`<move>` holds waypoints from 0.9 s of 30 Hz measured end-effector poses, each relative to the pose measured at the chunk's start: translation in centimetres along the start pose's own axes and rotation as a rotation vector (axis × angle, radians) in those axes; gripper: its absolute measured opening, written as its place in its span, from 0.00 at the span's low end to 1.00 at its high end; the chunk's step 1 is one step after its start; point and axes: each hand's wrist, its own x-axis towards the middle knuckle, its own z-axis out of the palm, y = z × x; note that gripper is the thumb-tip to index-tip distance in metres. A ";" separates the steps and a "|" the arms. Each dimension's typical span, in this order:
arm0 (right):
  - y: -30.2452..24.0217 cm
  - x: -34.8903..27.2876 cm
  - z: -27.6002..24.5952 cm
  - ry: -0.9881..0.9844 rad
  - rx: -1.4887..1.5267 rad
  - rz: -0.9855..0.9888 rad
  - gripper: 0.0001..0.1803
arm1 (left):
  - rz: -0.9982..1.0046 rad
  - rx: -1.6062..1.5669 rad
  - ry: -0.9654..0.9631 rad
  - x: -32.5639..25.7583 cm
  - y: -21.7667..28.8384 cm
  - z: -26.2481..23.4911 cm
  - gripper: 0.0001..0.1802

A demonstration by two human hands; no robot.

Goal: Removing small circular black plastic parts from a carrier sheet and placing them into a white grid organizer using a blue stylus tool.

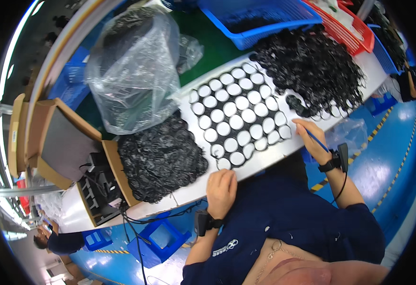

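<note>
A black grid of rings around white discs (236, 122) lies in rows on the white table. My left hand (221, 192) rests at its near left corner with fingers bent together, the tips against the lowest white disc; whatever they grip is hidden. Off the grid's right edge, my right hand (314, 144) is closed around a slim blue pen-like tool (318, 141), its thumb and forefinger together. A heap of shiny black ring-like pieces (163, 159) lies left of the grid. To the far right is a larger pile of curly black strips (312, 71).
A large clear plastic bag (132, 71) stands at the back left, beside an open cardboard box (65, 142). Blue basket (260, 28) and red basket (345, 28) stand at the back. Black cables (144, 221) hang off the near edge. Another person (63, 241) is at far left.
</note>
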 end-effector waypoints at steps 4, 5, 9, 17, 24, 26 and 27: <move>-0.8 0.6 1.6 -0.046 -0.059 -0.206 0.10 | 0.020 -0.021 0.021 0.1 0.2 1.0 0.09; -1.3 0.7 1.8 -0.057 -0.064 -0.225 0.09 | 0.032 -0.035 0.020 0.2 0.4 1.2 0.09; -2.1 1.1 3.0 -0.069 -0.050 -0.318 0.09 | 0.065 -0.069 -0.004 0.4 0.9 0.9 0.07; -1.3 0.4 2.6 -0.091 -0.039 -0.241 0.09 | -0.009 -0.109 -0.029 -4.4 -0.3 -2.1 0.03; -1.2 1.2 3.4 -0.075 0.003 -0.206 0.09 | -0.118 -0.149 -0.064 -6.1 -1.2 -0.9 0.03; -1.1 1.3 3.5 -0.077 0.024 -0.203 0.09 | -0.120 -0.169 -0.089 -6.6 -1.4 -0.5 0.03; -0.9 1.3 3.5 -0.078 0.036 -0.197 0.09 | -0.119 -0.170 -0.088 -6.6 -1.3 -0.5 0.03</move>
